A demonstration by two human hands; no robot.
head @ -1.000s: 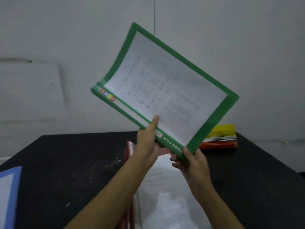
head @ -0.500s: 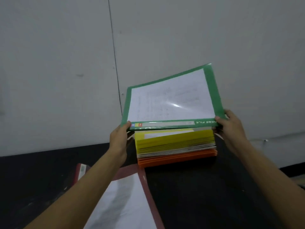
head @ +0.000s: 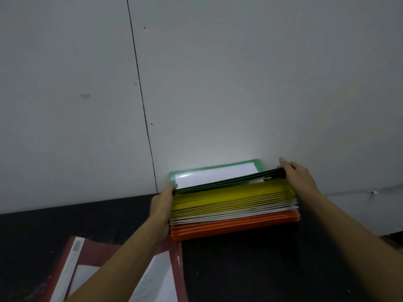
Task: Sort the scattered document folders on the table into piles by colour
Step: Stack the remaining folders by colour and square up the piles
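Note:
A green folder (head: pixel 216 175) with white sheets inside lies nearly flat on top of a tall stack at the back of the black table (head: pixel 250 269). The stack has several yellow folders (head: pixel 233 198) above several orange folders (head: pixel 235 225). My left hand (head: pixel 162 200) grips the green folder's near left corner. My right hand (head: pixel 293 173) holds its near right corner. Its dark spine edge faces me. A red folder (head: pixel 174 258) with white papers lies on the table at the lower left, partly under my left forearm.
A grey panelled wall (head: pixel 196 83) rises directly behind the stack. The table's right edge runs close to the stack, with a gap beyond it at the far right.
The green folder came down from a raised, tilted pose onto the yellow and orange stack. My hands slid apart to its two near corners. The view swung right toward the stack.

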